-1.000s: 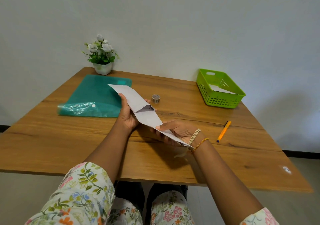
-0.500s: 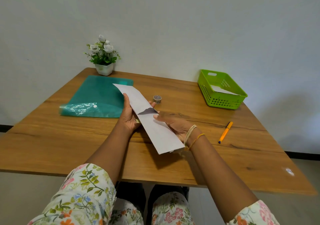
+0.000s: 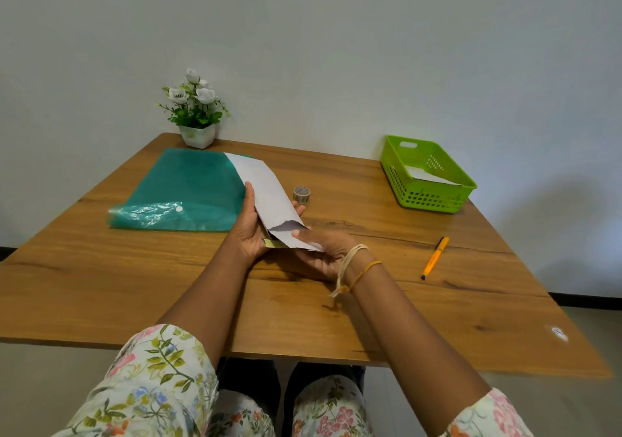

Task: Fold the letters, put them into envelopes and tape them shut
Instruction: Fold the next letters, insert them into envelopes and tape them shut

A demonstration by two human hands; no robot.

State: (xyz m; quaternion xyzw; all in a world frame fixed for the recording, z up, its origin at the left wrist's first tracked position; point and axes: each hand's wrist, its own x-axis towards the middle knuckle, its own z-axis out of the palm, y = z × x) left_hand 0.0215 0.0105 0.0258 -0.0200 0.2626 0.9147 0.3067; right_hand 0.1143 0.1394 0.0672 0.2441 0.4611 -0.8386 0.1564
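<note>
A long white envelope is held above the middle of the wooden table, its open mouth towards me. My left hand grips it from below, thumb on its left edge. A folded white letter goes into the mouth, only its near end showing. My right hand pinches that end, thumb on top. A small roll of tape stands just behind the envelope.
A teal plastic folder lies at the back left, a potted white flower behind it. A green basket with a white envelope inside stands at the back right. An orange pen lies to the right.
The letter has slid much deeper into the envelope; my right hand moved forward with it. The envelope has tipped flatter and further from me.
</note>
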